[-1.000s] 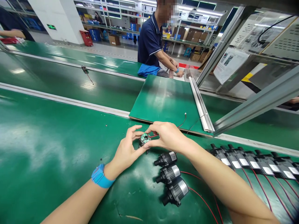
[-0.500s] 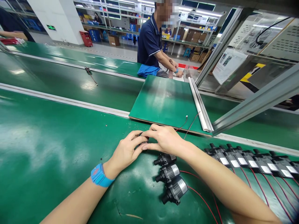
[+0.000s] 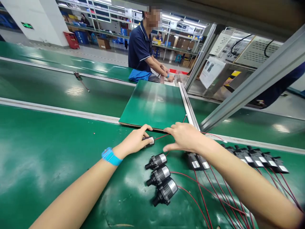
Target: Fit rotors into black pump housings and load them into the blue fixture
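Observation:
My left hand (image 3: pixel 134 140) is closed around a small black water pump (image 3: pixel 149 141), whose white-labelled end shows past the fingertips. A red wire (image 3: pixel 162 137) runs from this pump toward my right hand (image 3: pixel 183 137). That hand is held apart from the pump, thumb and fingers spread, with nothing visible between them. Below the hands, three similar pumps (image 3: pixel 159 176) lie in a slanting column on the green work surface (image 3: pixel 71 152), their red wires trailing to the lower right.
More labelled pumps (image 3: pixel 258 159) lie in a row at the right, partly behind my right forearm. A raised green board (image 3: pixel 154 101) sits beyond my hands, beside a slanting metal post (image 3: pixel 250 76). Across the line stands a co-worker (image 3: pixel 140 47).
My right hand has left the pump, moved to the right and spread its fingers. The pump stays in my left hand, its label now showing. The camera view has turned to the right.

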Demonstrator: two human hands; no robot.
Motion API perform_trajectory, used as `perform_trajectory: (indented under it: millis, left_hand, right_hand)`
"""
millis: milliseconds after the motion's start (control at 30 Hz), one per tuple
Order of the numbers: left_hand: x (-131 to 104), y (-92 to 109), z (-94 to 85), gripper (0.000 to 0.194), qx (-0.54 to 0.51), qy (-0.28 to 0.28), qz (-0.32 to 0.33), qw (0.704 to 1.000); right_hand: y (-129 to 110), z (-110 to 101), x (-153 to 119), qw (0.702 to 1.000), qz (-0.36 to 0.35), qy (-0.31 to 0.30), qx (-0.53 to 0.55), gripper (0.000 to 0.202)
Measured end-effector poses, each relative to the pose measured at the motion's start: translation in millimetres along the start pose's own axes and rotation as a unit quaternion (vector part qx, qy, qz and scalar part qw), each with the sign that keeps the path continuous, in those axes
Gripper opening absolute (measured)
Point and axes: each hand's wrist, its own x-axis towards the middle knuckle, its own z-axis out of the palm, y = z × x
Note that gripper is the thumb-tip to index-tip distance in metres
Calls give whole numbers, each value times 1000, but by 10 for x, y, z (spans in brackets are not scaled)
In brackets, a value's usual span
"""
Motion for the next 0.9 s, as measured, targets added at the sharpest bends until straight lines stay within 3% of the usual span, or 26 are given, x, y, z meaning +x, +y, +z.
perform_trajectory:
  millis: [100, 200, 267, 367, 433, 533, 667, 767, 900]
  left_hand:
    - [178, 137, 64, 36, 9, -43, -7, 999]
    - [179, 325, 121, 38, 46, -63, -16, 997]
    - [49, 489, 178, 58, 72, -48, -26, 996]
    - [-281, 761, 361, 106, 148, -13, -25, 989]
    - [-496, 911, 537, 131, 213, -30, -17, 976]
    - [-679, 1030, 763, 134, 287, -56, -38, 956]
    - [-695, 1044, 813, 120, 326, -65, -62, 941]
    - [-679, 1036, 717, 118, 335, -87, -46, 937]
    - [-678, 1022, 580, 115, 349, -112, -31, 930]
  right_hand:
    - [46, 82, -365, 999, -4, -32, 17, 121]
    - [-84, 237, -686, 998, -19, -35, 53, 137]
    - [-210, 367, -828, 997, -29, -29, 71, 143]
    - [-353, 562, -895, 997, -37, -2, 70, 145]
    - [-383, 653, -846, 998, -35, 19, 56, 139]
    - [-327, 710, -678, 999, -25, 36, 19, 117]
    - [-152, 683, -427, 995, -2, 65, -78, 26]
    - [-26, 563, -338, 987, 6, 107, -121, 26]
    - [25, 290, -429, 966, -57, 177, -181, 27]
